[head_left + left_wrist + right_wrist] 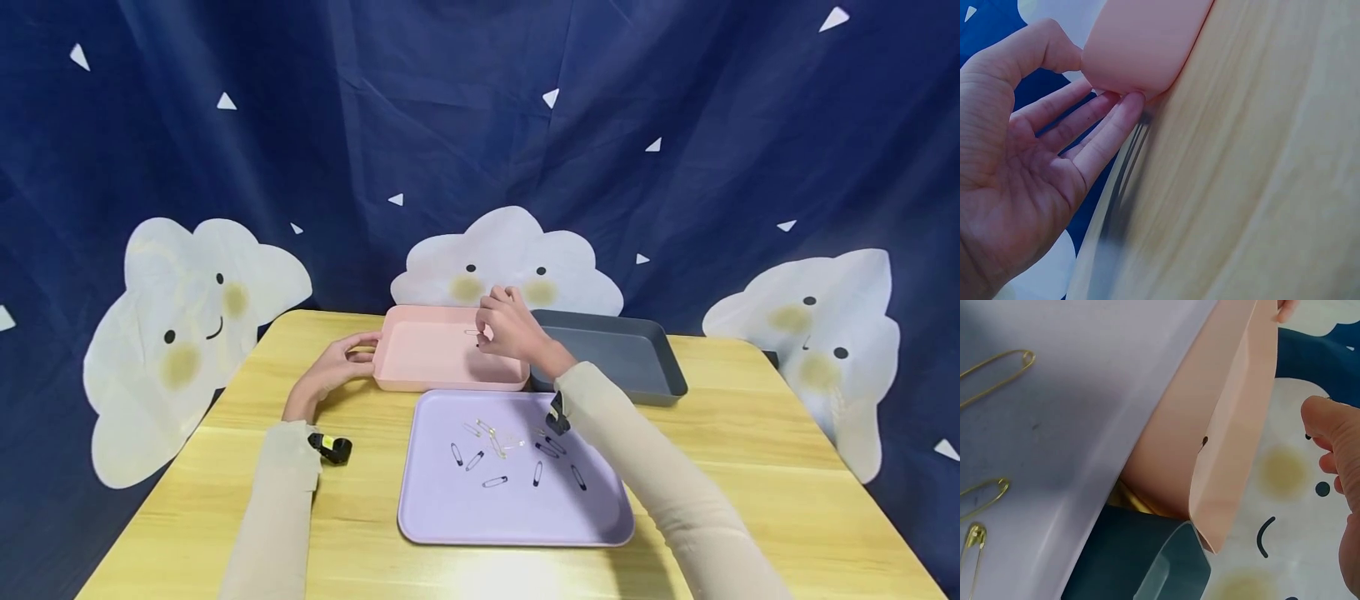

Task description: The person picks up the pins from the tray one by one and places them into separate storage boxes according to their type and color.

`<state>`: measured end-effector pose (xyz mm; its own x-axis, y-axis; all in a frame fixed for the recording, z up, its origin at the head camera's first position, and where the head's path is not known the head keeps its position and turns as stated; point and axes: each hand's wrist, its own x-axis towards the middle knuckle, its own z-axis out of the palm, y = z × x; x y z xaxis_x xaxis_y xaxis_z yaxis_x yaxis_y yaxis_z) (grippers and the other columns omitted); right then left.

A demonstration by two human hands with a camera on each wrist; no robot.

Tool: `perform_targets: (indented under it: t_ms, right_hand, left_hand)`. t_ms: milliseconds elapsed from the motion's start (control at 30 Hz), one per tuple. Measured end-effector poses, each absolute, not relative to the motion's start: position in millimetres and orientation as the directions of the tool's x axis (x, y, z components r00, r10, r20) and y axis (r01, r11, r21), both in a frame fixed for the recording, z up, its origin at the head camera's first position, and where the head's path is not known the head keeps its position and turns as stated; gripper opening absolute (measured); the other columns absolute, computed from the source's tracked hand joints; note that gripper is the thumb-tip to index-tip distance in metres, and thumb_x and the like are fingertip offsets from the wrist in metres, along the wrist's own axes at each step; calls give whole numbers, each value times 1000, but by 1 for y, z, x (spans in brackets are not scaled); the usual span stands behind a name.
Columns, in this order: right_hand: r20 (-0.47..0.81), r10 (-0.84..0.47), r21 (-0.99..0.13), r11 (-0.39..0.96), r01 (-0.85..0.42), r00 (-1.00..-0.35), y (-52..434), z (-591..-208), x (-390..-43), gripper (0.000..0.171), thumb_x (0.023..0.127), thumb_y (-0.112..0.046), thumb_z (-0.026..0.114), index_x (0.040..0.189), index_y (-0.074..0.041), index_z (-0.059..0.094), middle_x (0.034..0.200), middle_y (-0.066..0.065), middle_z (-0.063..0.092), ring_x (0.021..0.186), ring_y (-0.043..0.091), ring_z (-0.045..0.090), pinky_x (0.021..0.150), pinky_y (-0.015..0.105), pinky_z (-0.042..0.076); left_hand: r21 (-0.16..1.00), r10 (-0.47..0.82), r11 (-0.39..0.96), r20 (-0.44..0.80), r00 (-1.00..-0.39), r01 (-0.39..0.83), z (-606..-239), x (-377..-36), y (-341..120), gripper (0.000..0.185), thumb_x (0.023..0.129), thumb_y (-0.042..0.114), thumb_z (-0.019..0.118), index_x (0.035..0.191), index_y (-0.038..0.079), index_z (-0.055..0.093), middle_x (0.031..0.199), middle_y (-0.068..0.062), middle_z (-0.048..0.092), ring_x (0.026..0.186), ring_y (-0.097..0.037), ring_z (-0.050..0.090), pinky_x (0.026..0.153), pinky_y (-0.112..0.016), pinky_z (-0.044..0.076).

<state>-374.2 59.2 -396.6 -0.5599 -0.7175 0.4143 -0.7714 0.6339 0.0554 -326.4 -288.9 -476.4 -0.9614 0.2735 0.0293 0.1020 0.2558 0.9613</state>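
Between the right hand (510, 329) fingers, over the pink tray (420, 367), a safety pin (472, 332) is pinched; the tray is steadied by spread left hand (337, 367) fingers and should be kept still.

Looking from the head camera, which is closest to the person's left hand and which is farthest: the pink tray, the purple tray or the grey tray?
From the left hand:
1. Pink tray: fingertips touch its left end.
2. Purple tray: lower right, in front of the pink one.
3. Grey tray: farthest, beyond the pink tray's right end.

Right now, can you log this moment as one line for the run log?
left hand: fingers touch pink tray corner | right hand: pinches safety pin over pink tray | lilac tray: pins scattered
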Motion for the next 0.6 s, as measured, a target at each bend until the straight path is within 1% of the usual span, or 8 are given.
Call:
perform_targets:
  t_ms: [233,400,600]
  right_hand:
    - [402,-706,56,655,-754,-583,52,-404,-379,8,78,-11,74,78,-12,66,84,1,57,90,25,44,92,45,35]
    - [405,-707,67,656,-752,-581,48,-412,-381,9,77,-12,75,77,-12,66,85,1,58,92,24,47,93,45,38]
    - [401,-710,75,655,-752,-579,46,-417,-382,11,77,-13,74,76,-13,64,84,0,59,90,23,46,94,45,39]
  left_hand:
    - [964,272,247,30,-962,100,-478,-326,-290,69,89,-2,67,153,-1,41,154,-28,42,132,-47,51,88,-16,53]
    - [967,268,236,32,-963,98,-479,-326,-289,69,88,-4,66,152,-2,41,154,-28,42,131,-48,51,87,-15,53]
    - [966,273,240,31,-962,100,-476,-326,-289,69,88,-5,66,152,-4,41,152,-30,44,130,-44,54,87,-17,54]
